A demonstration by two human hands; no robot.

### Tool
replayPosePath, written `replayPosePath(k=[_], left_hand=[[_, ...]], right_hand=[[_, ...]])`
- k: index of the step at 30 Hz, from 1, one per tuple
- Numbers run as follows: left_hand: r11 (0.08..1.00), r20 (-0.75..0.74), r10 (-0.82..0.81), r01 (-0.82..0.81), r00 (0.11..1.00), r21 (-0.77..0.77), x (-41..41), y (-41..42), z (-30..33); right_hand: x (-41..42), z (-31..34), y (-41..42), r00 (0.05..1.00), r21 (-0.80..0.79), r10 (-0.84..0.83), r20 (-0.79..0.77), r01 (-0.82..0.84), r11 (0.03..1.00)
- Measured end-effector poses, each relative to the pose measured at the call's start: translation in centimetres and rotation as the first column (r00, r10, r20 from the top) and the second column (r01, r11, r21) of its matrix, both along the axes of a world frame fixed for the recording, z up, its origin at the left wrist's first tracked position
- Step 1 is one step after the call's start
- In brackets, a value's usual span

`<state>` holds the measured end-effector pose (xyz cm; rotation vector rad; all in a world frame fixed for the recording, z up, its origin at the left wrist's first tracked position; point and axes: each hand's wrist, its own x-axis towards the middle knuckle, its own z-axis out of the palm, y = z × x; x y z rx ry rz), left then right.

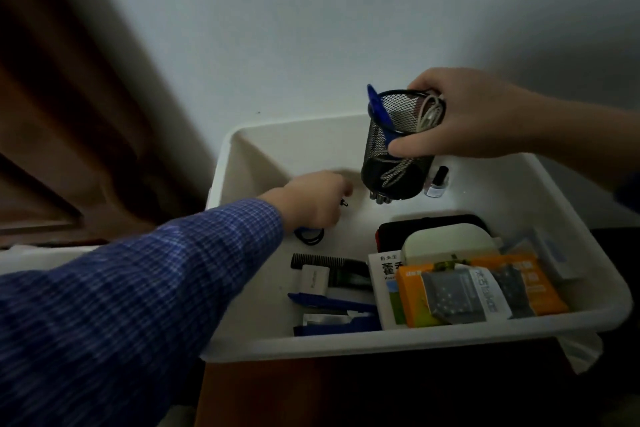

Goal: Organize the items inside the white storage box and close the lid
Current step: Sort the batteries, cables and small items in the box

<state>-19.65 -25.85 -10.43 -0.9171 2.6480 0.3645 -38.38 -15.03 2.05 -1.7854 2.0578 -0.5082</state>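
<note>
Smooth white plastic box (398,345), black wire-mesh metal cup (398,156), checked woven cloth sleeve (138,288).

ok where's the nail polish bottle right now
In the head view the nail polish bottle stands at the back right of the white box, just right of the mesh cup held by the right hand.

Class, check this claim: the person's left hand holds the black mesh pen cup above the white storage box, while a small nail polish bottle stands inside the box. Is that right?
Not quite. The head view shows the right hand holding the black mesh pen cup above the white storage box; the left hand reaches down inside the box. The nail polish bottle does stand inside.
</note>
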Motion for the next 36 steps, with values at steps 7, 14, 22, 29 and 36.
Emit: replayPosePath(k=[7,14,22,29,36], left_hand=[[0.991,0.118,-0.066,0.079,0.991,-0.112,-1.4,-0.6,-0.8],[0.995,0.175,0.000,0.018,0.985,-0.101,0.9,-1.5,1.4],[1.000,0.489,0.013,-0.017,0.872,0.003,3.9,-0.4,1.2],[0.972,0.408,0.027,0.071,0.913,-0.222,2.7,1.3,1.3],[0.974,0.556,-0.024,0.145,0.831,-0.175,2.9,2.4,1.1]], right_hand=[[1.0,-1.5,-1.1,0.998,0.053,0.041,-0.053,-0.039,0.998],[1.8,-2.4,-2.5,0.994,0.076,0.073,-0.078,-0.067,0.995],[4.1,-4.7,-3.9,0.942,0.161,0.212,-0.262,-0.174,0.972],[4.6,-7.5,-5.3,0.829,0.177,0.316,-0.462,-0.263,0.948],[5.1,-9.8,-5.7,0.812,0.147,0.357,-0.463,-0.326,0.934]])
